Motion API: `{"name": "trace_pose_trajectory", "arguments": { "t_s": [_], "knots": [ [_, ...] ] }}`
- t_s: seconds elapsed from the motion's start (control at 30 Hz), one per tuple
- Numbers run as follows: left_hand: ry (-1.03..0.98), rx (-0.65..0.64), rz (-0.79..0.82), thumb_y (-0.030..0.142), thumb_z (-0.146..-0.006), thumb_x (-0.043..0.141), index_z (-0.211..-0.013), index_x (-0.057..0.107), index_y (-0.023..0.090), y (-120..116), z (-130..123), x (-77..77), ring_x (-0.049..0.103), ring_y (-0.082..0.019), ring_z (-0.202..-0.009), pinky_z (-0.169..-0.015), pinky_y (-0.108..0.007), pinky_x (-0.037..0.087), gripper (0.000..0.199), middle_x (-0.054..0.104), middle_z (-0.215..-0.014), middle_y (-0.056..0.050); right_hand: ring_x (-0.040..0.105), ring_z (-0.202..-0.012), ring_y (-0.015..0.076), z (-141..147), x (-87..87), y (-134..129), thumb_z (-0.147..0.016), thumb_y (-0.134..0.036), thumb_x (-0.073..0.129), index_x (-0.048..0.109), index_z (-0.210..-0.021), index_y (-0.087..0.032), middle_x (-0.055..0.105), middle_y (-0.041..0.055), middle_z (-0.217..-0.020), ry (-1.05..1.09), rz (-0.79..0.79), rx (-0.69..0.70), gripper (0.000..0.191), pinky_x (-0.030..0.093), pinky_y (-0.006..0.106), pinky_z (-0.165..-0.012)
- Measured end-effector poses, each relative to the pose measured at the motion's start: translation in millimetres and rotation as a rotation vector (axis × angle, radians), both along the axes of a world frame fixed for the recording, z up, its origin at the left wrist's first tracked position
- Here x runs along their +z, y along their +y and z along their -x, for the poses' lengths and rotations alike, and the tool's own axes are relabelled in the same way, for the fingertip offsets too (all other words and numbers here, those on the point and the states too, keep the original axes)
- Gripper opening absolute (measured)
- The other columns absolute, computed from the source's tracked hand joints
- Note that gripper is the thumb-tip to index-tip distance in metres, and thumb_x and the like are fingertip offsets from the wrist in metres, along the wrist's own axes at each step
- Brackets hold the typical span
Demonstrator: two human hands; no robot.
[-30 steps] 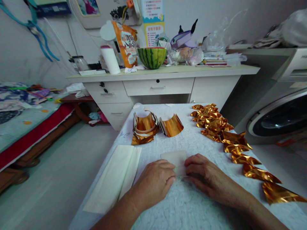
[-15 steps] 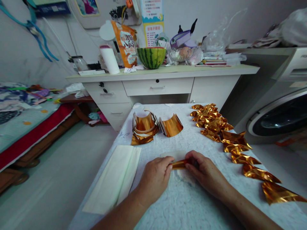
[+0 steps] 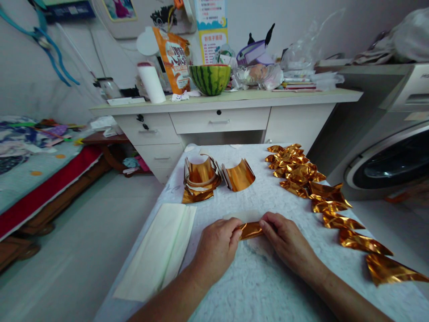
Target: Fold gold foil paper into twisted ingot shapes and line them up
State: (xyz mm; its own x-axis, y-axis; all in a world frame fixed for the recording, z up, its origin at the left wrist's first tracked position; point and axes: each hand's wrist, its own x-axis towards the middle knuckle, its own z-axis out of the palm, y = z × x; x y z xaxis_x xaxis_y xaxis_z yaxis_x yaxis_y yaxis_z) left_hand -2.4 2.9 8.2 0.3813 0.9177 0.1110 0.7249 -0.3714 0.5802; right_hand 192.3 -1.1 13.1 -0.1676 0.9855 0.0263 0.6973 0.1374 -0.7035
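Observation:
Between my hands lies a narrow folded strip of shiny gold foil point(image 3: 251, 230), held just above the cloth-covered table. My left hand point(image 3: 219, 241) is closed on its left end, thumb and fingers pinched together. At the other end, my right hand point(image 3: 284, 237) grips the foil the same way. A whitish translucent sheet point(image 3: 243, 215) lies flat just behind the strip. Beyond it are a stack of curled gold foil sheets point(image 3: 201, 174) and a smaller curled foil piece point(image 3: 239, 175). Twisted gold foil pieces point(image 3: 301, 172) run down the table's right side.
Pale folded paper sheets point(image 3: 157, 250) lie left of my left forearm on the table point(image 3: 231, 286). Behind stands a white desk point(image 3: 221, 100) with a cut watermelon point(image 3: 210, 80) and an orange pouch point(image 3: 172, 60). A washing machine point(image 3: 385, 129) is at right, a bed point(image 3: 43, 179) at left.
More of the gold foil shows between my hands, and it looks wider. My right fingers have shifted slightly along its right end. My left hand has barely moved.

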Motion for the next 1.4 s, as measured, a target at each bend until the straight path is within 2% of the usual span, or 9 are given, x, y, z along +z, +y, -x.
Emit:
{"name": "trace_pose_trajectory", "arguments": {
  "t_s": [0.2,0.57,0.83,1.1,1.27,1.4],
  "knots": [
    [0.022,0.038,-0.021,0.012,-0.083,0.058,-0.095,0.063,0.023,-2,-1,-2.5,0.064,-0.018,-0.085,-0.079,-0.029,0.047,0.017,0.071,-0.090,0.001,0.058,-0.068,0.0187,2,-5.6,-1,-0.091,-0.031,0.046,0.058,-0.076,-0.020,0.063,0.0025,-0.071,-0.105,-0.032,-0.037,0.022,0.039,0.028,-0.062],
    [0.150,0.039,-0.034,0.016,-0.090,0.053,-0.090,0.064,0.022,-6,0,7.5,0.059,-0.021,-0.087,-0.080,-0.035,0.040,0.012,0.069,-0.088,-0.001,0.059,-0.064,0.0179,2,-15.2,3,-0.084,-0.025,0.053,0.047,-0.081,-0.023,0.063,0.0002,-0.069,-0.109,-0.045,-0.097,0.007,0.038,0.027,-0.058],
    [0.191,0.021,-0.020,0.017,-0.088,0.057,-0.092,0.065,0.024,-4,-1,7.0,0.055,-0.023,-0.092,-0.081,-0.037,0.037,0.011,0.068,-0.091,0.000,0.060,-0.060,0.0173,2,-18.2,-1,-0.080,-0.024,0.055,0.040,-0.090,-0.024,0.062,-0.0035,-0.067,-0.017,-0.057,-0.147,0.018,0.040,0.028,-0.057],
    [0.181,-0.001,-0.003,0.014,-0.088,0.056,-0.095,0.066,0.023,-2,-1,5.5,0.053,-0.022,-0.093,-0.082,-0.035,0.040,0.015,0.066,-0.091,-0.001,0.058,-0.062,0.0176,-2,-20.7,-3,-0.079,-0.024,0.060,0.044,-0.085,-0.023,0.061,-0.0022,-0.068,-0.100,-0.072,-0.161,0.017,0.038,0.028,-0.058],
    [0.170,0.002,0.007,0.013,-0.088,0.055,-0.096,0.065,0.022,-2,-1,4.6,0.051,-0.023,-0.094,-0.084,-0.036,0.041,0.016,0.065,-0.092,-0.002,0.058,-0.070,0.0199,-3,-24.6,-2,-0.080,-0.022,0.061,0.055,-0.092,-0.021,0.062,0.0011,-0.075,-0.158,-0.097,-0.141,0.014,0.041,0.031,-0.064],
    [0.167,0.035,0.002,0.013,-0.087,0.057,-0.095,0.065,0.022,-3,-2,3.7,0.051,-0.023,-0.093,-0.084,-0.036,0.041,0.015,0.064,-0.092,-0.002,0.057,-0.074,0.0209,-4,-25.8,-2,-0.082,-0.024,0.060,0.062,-0.087,-0.020,0.061,0.0043,-0.081,-0.216,-0.143,-0.112,0.007,0.042,0.033,-0.068]
  ]
}}
